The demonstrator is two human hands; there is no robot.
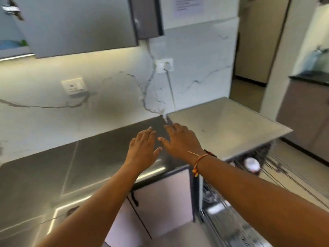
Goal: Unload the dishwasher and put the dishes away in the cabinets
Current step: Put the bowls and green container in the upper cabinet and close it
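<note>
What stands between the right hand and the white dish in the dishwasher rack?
Nothing visible blocks it. The right hand hovers open over the counter; the white dish sits lower, in the pulled-out rack beyond the counter's front edge.

A shiny steel countertop (44,175) runs along a white backsplash (110,86) veined in grey. Two wall sockets are set in the backsplash: a switched socket (73,85) on the left and a plugged socket (164,65) further right, from which a thin cable (170,90) drops to the counter's back edge. A blurred paper notice (188,5) hangs above, and a dark counter (309,77) stands far right.
</note>
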